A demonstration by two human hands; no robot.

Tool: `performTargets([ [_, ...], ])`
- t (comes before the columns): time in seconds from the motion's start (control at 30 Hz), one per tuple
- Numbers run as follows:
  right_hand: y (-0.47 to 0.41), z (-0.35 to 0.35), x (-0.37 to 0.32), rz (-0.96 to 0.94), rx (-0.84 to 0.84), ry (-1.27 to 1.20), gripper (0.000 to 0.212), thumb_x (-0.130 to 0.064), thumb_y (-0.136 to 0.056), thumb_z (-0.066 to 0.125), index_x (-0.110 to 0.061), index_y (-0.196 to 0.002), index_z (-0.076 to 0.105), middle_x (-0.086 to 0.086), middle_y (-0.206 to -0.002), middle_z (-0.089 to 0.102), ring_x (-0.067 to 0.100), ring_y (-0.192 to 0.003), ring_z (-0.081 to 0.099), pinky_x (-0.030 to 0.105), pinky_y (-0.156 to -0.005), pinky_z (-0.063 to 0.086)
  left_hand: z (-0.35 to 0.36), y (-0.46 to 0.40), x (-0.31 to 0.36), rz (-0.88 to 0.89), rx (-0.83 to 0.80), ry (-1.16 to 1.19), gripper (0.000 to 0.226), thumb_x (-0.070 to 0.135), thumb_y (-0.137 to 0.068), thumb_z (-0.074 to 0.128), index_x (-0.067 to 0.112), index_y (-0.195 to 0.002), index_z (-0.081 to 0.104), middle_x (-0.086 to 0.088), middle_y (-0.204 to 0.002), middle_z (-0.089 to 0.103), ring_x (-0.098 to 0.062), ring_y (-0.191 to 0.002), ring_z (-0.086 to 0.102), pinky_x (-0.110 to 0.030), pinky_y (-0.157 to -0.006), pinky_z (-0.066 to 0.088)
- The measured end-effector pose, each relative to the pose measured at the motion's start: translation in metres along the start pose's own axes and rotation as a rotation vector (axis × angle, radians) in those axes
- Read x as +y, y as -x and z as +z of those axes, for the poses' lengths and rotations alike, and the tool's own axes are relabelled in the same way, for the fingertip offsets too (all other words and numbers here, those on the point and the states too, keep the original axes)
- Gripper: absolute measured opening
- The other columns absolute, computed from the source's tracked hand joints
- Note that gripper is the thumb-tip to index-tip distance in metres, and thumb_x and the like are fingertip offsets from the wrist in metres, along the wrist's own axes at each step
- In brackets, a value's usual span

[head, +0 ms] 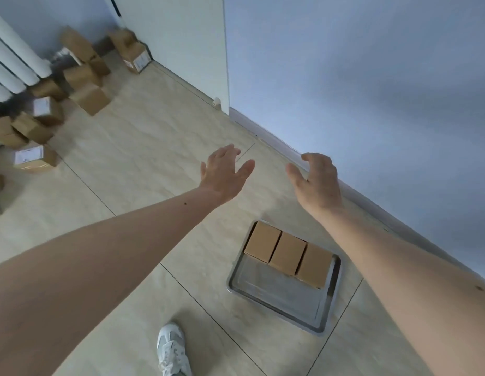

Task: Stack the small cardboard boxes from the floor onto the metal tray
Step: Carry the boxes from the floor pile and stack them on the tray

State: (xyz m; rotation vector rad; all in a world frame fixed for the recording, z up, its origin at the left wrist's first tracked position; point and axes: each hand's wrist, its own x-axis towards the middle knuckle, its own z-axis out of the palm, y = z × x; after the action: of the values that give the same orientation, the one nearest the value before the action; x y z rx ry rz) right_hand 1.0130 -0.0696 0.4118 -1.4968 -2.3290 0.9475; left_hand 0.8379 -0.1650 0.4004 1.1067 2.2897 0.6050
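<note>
Nothing is being held: the left hand (225, 173) and right hand (315, 183) are being carried out in front, both empty, fingers spread on the left, loosely curled on the right, w/ a gap between them.

The floor (143, 147) is being crossed; a wall (371, 77) is running just beyond the right hand. The metal tray (276, 297) is lying below and nearer than the hands, under the right forearm, w/ three boxes (287, 253) set in a row along its far edge, touching side by side; the near half is bare.

Probably the next fetch is being started. The pile of loose boxes (59, 104) is lying well off to the left of the left hand, by a radiator (13, 66), approx. jumbled, some tilted. Best done by an outer, free-lying box being taken first, gripped by opposite faces, so the heap isn't being toppled. A shoe (172, 348) is being planted near the tray; a kick is to be avoided when turning.
</note>
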Motion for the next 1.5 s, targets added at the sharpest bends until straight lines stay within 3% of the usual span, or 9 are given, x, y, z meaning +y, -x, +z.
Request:
performTargets([
  [0.13, -0.012, 0.007, -0.077, -0.047, -0.069, -0.019, 0.044, -0.034, -0.103, 0.048, -0.015, -0.142, 0.048, 0.005, -0.148, 0.045, 0.024, -0.138, 0.036, 0.039, -0.111, 0.033, -0.069, -0.002, -0.026, -0.043, 0.076, 0.053, 0.055, 0.049, -0.102, 0.047, 0.015, -0.145, 0.046, 0.001, -0.16, 0.035, -0.026, -0.148, 0.023, -0.056, -0.118, 0.023],
  [0.23, -0.019, 0.023, -0.128, -0.077, -0.099, -0.028, 0.043, -0.031, -0.102, 0.051, -0.016, -0.142, 0.049, 0.005, -0.146, 0.047, 0.024, -0.137, 0.036, 0.039, -0.112, 0.033, -0.117, -0.005, -0.051, -0.074, 0.107, 0.078, 0.053, 0.049, -0.102, 0.046, 0.017, -0.145, 0.047, 0.005, -0.163, 0.029, -0.022, -0.15, 0.018, -0.054, -0.119, 0.021],
  [0.63, -0.071, 0.123, -0.324, -0.118, -0.165, -0.085, 0.048, -0.028, -0.098, 0.057, -0.017, -0.144, 0.046, 0.005, -0.147, 0.045, 0.024, -0.138, 0.032, 0.036, -0.11, 0.032, -0.292, -0.036, -0.207, -0.164, 0.189, 0.117, 0.052, 0.048, -0.104, 0.044, 0.017, -0.145, 0.047, 0.005, -0.161, 0.032, -0.02, -0.145, 0.025, -0.05, -0.117, 0.028],
  [0.9, -0.127, 0.183, -0.406, -0.183, -0.184, -0.09, 0.048, -0.027, -0.095, 0.06, -0.019, -0.141, 0.048, 0.004, -0.146, 0.047, 0.023, -0.142, 0.028, 0.042, -0.115, 0.032, -0.357, -0.071, -0.28, -0.265, 0.261, 0.135, 0.051, 0.047, -0.105, 0.042, 0.016, -0.145, 0.047, 0.002, -0.157, 0.037, -0.023, -0.145, 0.026, -0.047, -0.116, 0.029],
  [1.0, -0.156, 0.206, -0.436, -0.233, -0.232, -0.05, 0.051, -0.027, -0.096, 0.059, -0.018, -0.144, 0.046, 0.005, -0.147, 0.045, 0.022, -0.141, 0.029, 0.038, -0.115, 0.031, -0.38, -0.092, -0.301, -0.306, 0.292, 0.168, 0.049, 0.046, -0.105, 0.042, 0.017, -0.144, 0.048, 0.002, -0.154, 0.04, -0.023, -0.143, 0.028, -0.047, -0.114, 0.03],
  [1.3, -0.256, 0.254, -0.508, -0.236, -0.309, -0.035, 0.049, -0.031, -0.096, 0.058, -0.022, -0.143, 0.046, 0.001, -0.143, 0.048, 0.018, -0.139, 0.029, 0.032, -0.103, 0.033, -0.431, -0.17, -0.347, -0.402, 0.32, 0.296, 0.047, 0.044, -0.105, 0.043, 0.018, -0.144, 0.047, 0.001, -0.152, 0.042, -0.02, -0.142, 0.029, -0.032, -0.102, 0.027],
  [1.5, -0.302, 0.308, -0.568, -0.259, -0.37, -0.05, 0.049, -0.032, -0.097, 0.057, -0.023, -0.143, 0.045, -0.002, -0.142, 0.047, 0.017, -0.138, 0.03, 0.029, -0.097, 0.033, -0.466, -0.217, -0.403, -0.499, 0.332, 0.32, 0.048, 0.045, -0.105, 0.042, 0.018, -0.145, 0.047, 0.0, -0.152, 0.042, -0.024, -0.145, 0.024, -0.041, -0.11, 0.028],
])
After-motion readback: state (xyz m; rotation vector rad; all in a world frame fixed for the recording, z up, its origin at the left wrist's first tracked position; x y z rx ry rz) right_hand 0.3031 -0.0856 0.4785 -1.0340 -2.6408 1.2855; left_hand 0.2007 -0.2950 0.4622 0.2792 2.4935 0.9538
